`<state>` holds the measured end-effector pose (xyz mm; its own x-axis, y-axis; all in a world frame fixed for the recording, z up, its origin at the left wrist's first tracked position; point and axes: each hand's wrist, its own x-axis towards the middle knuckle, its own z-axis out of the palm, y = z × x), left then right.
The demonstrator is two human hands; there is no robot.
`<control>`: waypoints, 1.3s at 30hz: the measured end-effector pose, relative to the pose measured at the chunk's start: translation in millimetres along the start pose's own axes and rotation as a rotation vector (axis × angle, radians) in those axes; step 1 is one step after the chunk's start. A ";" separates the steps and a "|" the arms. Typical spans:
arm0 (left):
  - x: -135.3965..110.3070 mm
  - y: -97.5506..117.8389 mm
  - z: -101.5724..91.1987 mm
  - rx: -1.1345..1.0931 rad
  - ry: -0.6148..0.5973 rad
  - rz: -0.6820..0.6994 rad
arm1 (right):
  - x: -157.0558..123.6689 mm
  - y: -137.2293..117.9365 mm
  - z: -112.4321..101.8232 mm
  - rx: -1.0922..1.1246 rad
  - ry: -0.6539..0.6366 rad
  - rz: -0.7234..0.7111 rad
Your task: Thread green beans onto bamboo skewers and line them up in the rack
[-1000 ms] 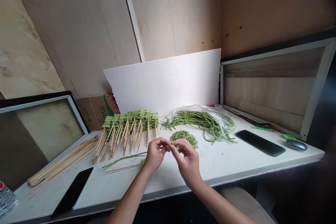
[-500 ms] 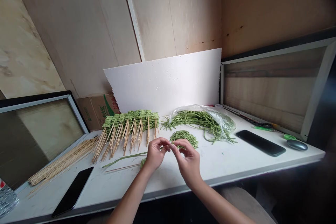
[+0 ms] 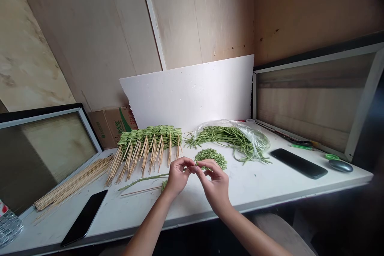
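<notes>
My left hand (image 3: 178,177) and my right hand (image 3: 216,186) meet above the front of the table, thumbs and fingers pinched together. A bit of green bean (image 3: 197,163) shows between the fingertips, mostly covered. One long green bean (image 3: 142,182) stretches left from behind my left hand; whether it is the same bean is hidden. Below it lies a skewer (image 3: 141,191) with bean pieces (image 3: 164,185) on its right end, partly behind my left wrist. Just beyond my fingers is a heap of short bean pieces (image 3: 211,156).
Stacked bean skewers (image 3: 153,136) stand at the back left, loose bamboo sticks (image 3: 73,180) farther left. Long beans (image 3: 225,136) spill from a clear plastic bag (image 3: 256,138). Two phones, the left one (image 3: 85,218) and the right one (image 3: 298,163), lie by a mouse (image 3: 341,165) and a white board (image 3: 192,92).
The hands stay pinched together in nearly the same place, with only a slight shift at the fingertips. The whole view has drifted slightly.
</notes>
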<state>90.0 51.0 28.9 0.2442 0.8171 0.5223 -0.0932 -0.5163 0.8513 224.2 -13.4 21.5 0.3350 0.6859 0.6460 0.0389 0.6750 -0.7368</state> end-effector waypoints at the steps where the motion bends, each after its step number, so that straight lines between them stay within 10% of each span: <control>1: 0.1 -0.3 -0.4 0.003 -0.005 -0.002 | -0.2 0.2 0.1 0.001 -0.002 -0.001; 39: -0.9 6.2 -3.8 0.019 -0.010 0.003 | -5.3 -1.6 2.1 -0.032 -0.027 -0.034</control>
<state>85.5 48.1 33.9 0.2531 0.8131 0.5242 -0.0754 -0.5236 0.8486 220.5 -17.5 19.7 0.3074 0.6701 0.6757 0.0799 0.6894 -0.7200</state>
